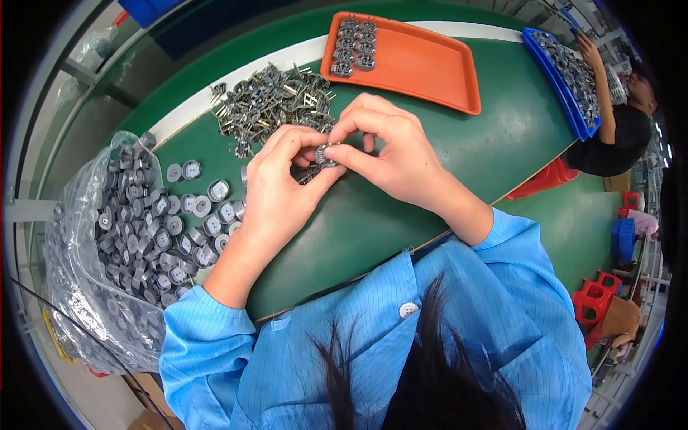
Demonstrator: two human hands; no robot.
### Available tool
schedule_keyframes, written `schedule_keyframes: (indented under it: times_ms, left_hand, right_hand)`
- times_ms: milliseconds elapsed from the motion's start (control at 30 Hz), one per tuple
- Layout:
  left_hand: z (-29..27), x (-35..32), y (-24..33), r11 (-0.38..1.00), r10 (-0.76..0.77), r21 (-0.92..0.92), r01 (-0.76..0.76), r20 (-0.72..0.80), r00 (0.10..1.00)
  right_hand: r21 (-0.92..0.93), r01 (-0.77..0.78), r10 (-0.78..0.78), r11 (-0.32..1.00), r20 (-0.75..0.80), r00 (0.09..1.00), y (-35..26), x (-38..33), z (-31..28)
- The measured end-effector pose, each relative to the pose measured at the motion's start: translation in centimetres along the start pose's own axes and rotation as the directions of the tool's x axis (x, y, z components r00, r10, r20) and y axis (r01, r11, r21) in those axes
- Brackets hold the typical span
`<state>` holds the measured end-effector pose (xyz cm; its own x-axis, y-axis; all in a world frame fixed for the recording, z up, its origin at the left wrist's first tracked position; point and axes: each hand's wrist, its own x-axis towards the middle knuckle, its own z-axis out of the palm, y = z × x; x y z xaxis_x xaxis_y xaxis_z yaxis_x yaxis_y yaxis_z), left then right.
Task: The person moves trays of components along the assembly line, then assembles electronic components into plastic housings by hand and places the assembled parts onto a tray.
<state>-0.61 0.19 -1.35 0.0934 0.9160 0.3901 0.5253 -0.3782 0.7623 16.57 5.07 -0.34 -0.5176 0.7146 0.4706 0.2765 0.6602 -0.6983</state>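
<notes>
Both hands meet over the green table around a small round dark grey part (324, 155). My left hand (276, 183) is closed, gripping the part between thumb and fingers. My right hand (394, 147) presses its thumb and fingertips on the part's upper right side; the fingers hide much of it. Just beyond lies a heap of dark metal pieces with brass-coloured pins (276, 104). Loose grey round caps (217, 190) are scattered left of my left hand. Behind the hands, an orange tray (423, 64) bears several round grey parts (345, 54) in two columns at its left end.
A clear plastic bag (79, 236) full of grey caps lies at the left. At the far right, a blue tray (562, 89) of grey parts stands by another person (613, 136), whose hand reaches over it. Red stools (596, 297) stand on the floor beyond the table edge.
</notes>
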Motion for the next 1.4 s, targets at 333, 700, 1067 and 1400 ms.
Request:
schedule_keyframes:
  times_ms: [333,700,1067,1400]
  left_hand:
    - [-0.3,-0.4,-0.2,0.992,0.123,0.011,-0.122,-0.029,0.992]
    - [0.5,-1.0,0.8,0.876,0.364,0.326,-0.355,0.037,0.931]
    - [0.0,-1.5,1.4,0.900,0.314,0.302,-0.316,0.054,0.948]
    - [0.3,-1.3,0.7,0.902,0.331,0.270,-0.337,0.067,0.941]
  right_hand:
    - [0.375,-0.417,0.371,0.828,0.191,0.909,-0.3,-0.3,0.0]
    - [0.174,-0.403,0.356,0.899,0.246,0.901,-1.6,-0.9,-1.1]
    - [0.237,-0.435,0.352,0.869,0.323,0.879,-1.8,-0.8,-1.7]
    - [-0.029,-0.601,0.602,0.799,0.011,0.799,10.0,5.7,-4.9]
